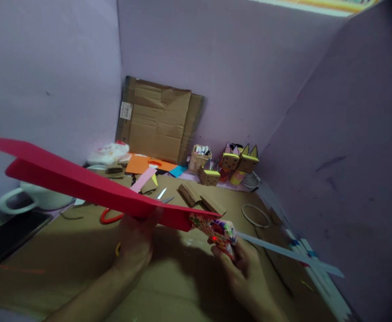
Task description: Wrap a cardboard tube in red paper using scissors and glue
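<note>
A long sheet of red paper point(108, 190) stretches from the left edge to the middle of the head view. My left hand point(137, 239) is closed on its lower edge. In my right hand point(243, 273) is a colourfully patterned hot glue gun point(216, 230), with fingers wrapped round its handle and a small red light showing. A long whitish glue stick point(293, 255) sticks out of its back to the right. The gun's nozzle end is at the right end of the paper; the tip itself is hidden there.
Scissors point(110, 217) lie behind the paper, partly covered. Folded cardboard pieces point(189, 194), a ring point(255, 215) and cardboard animal figures point(211, 175) stand or lie farther back. Cardboard sheets point(159, 120) lean on the wall. A white mug point(44, 197) and black phone-like slab point(11, 237) are left.
</note>
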`<state>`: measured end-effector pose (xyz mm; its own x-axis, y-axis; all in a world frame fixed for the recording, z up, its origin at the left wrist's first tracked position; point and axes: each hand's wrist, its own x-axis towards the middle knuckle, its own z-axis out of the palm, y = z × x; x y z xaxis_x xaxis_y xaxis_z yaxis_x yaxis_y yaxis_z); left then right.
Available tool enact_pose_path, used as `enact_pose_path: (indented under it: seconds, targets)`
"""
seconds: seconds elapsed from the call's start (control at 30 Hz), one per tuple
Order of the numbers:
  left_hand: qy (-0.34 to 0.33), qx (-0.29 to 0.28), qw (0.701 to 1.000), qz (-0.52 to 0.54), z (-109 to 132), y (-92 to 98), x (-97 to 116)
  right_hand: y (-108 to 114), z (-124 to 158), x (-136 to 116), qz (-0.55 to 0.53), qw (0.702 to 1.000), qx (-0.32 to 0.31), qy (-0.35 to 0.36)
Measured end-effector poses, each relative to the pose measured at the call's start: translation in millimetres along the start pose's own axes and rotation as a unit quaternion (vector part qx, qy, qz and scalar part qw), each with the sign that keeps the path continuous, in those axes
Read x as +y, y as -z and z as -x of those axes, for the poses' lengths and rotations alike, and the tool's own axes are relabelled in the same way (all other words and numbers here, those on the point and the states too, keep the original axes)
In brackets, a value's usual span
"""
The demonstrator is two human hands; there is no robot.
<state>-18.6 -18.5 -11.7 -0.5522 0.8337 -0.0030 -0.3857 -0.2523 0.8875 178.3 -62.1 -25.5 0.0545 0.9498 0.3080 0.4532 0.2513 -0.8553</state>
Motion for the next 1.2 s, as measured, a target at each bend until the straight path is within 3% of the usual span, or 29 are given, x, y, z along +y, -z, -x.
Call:
enact_pose_path:
  seconds: [0.93, 1.07, 1.2]
  targets:
    - [0.016, 0.007, 0.998, 0.068, -1, -3.2, 9, 10, -5, 5, 0.000, 1.000, -0.017, -0.012]
    - [0.044, 0.010, 0.995, 0.085, 0, -4.7, 15, 15, -14, 3, -0.053, 0.997, 0.018, -0.056]
    - [0.088, -0.005, 0.991, 0.099, -1, -6.0, 16, 23, -31, 6, -0.138, 0.973, 0.057, -0.176]
